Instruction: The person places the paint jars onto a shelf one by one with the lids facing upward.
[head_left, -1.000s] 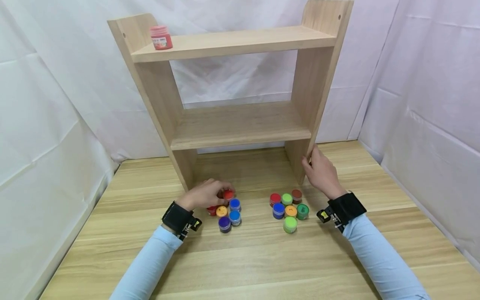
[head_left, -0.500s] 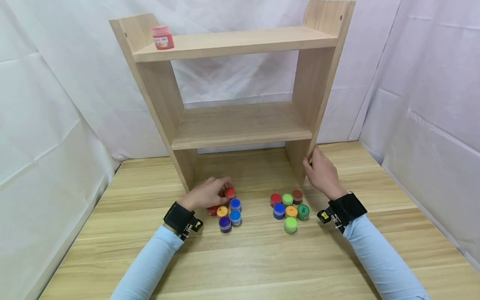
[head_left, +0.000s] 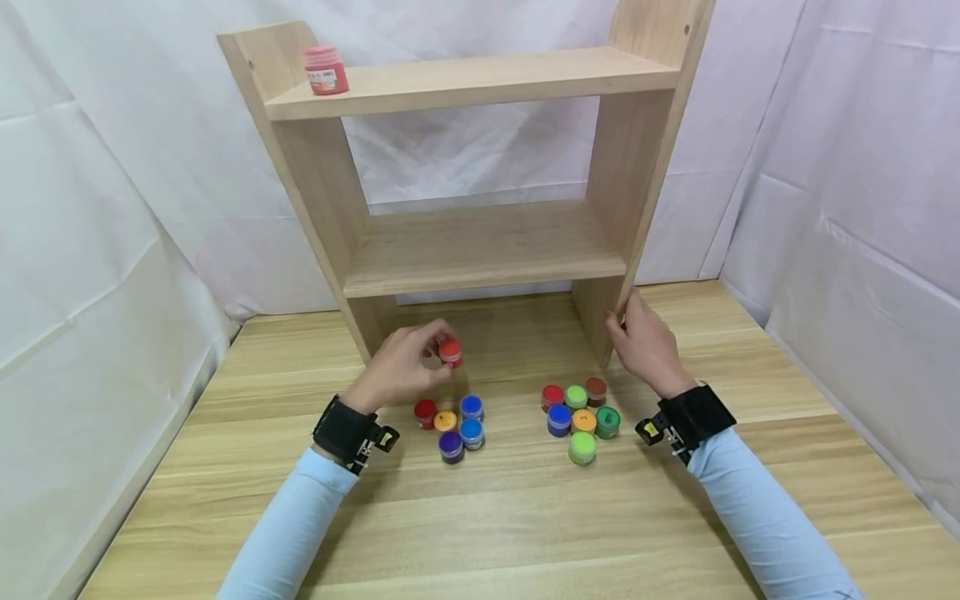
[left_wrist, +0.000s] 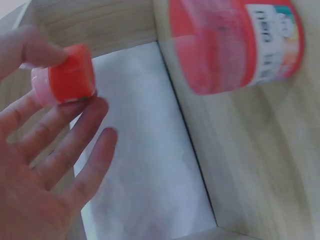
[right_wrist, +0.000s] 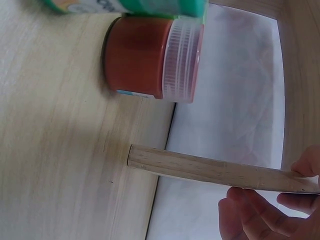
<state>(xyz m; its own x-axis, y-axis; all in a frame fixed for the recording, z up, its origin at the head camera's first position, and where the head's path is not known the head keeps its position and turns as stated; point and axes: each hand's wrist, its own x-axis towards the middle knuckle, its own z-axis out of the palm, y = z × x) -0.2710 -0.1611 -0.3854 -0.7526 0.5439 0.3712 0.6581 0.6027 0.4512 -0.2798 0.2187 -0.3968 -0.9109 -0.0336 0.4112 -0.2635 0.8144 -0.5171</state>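
Observation:
Between thumb and fingers, my left hand (head_left: 401, 367) pinches a small orange-red paint jar (head_left: 451, 352), raised off the table in front of the shelf's lower opening. In the left wrist view the same jar (left_wrist: 75, 75) lies sideways in that frame, held by thumb and fingers. My right hand (head_left: 647, 346) grips the front edge of the wooden shelf's right side panel (head_left: 611, 321). The right wrist view shows fingers and thumb on either side of that panel (right_wrist: 210, 169). Below the left hand stands a group of jars: dark red (head_left: 424, 412), yellow-orange (head_left: 445, 421), blue (head_left: 472, 407), lighter blue (head_left: 472, 432) and purple (head_left: 451, 446).
A second cluster holds red (head_left: 552, 397), light green (head_left: 576, 396), brown (head_left: 596, 390), blue (head_left: 558, 419), orange (head_left: 583, 422), dark green (head_left: 607, 421) and another light green jar (head_left: 582, 447). One red jar (head_left: 326, 72) stands on the top shelf board (head_left: 480, 79), at its left end.
My left hand has lifted the orange-red jar out of the left group and moved it up toward the shelf. The right hand stays on the side panel.

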